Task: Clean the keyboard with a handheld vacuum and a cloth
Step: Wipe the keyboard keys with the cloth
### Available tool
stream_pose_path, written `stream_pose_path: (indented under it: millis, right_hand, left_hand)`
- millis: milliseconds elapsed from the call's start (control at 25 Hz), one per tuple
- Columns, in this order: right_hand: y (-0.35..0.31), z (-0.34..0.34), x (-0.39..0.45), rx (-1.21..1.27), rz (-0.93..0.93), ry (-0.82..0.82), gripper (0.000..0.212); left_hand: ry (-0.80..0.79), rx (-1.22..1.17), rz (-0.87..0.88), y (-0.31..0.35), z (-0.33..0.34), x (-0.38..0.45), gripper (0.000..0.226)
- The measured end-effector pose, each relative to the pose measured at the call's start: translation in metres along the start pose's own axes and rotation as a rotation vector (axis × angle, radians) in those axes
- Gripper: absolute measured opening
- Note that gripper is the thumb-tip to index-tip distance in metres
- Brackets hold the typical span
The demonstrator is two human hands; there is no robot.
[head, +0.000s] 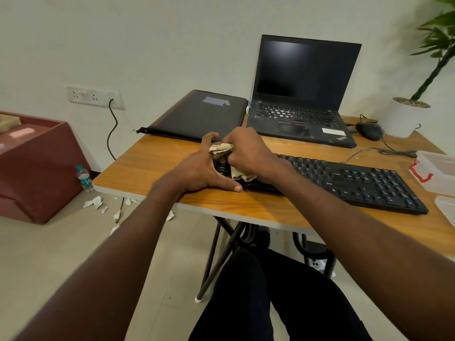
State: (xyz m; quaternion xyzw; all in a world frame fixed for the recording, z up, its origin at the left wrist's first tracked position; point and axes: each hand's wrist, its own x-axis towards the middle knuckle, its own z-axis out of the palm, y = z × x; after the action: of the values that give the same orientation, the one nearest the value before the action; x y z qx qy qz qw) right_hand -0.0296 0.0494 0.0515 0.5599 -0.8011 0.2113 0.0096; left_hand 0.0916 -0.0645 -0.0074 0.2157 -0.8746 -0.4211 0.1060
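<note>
head view: right hand (pixel 246 150) squeezes the soft cloth (pixel 222 150) on the stiff keyboard (pixel 357 180); left hand (pixel 199 172), fingers spread, steadies its end on the desk (pixel 152 168).

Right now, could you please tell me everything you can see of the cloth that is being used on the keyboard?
The cloth is a small, crumpled piece of beige fabric, bunched into folds. The right hand grips it, so only two parts show: a wad above the fist and a tail below it near the keyboard's front edge. It is pressed onto the left end of the black keyboard, which lies on the wooden table. The left hand holds that end of the keyboard, its fingers close beside the cloth.
</note>
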Motion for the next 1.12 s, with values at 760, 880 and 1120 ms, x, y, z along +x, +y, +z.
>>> stream_pose_path:
  millis: [760, 880, 1120]
  right_hand:
    - [0.010, -0.018, -0.024, -0.138, 0.080, -0.021, 0.026]
    - [0.031, -0.029, -0.030, -0.207, 0.163, -0.031, 0.026]
    - [0.023, -0.026, -0.032, -0.147, 0.049, 0.034, 0.018]
  left_hand:
    - [-0.025, 0.008, 0.062, -0.001, -0.001, 0.002, 0.146]
    - [-0.019, 0.002, 0.069, -0.004, -0.001, 0.005, 0.143]
    - [-0.026, 0.009, 0.079, -0.005, -0.001, 0.006, 0.142]
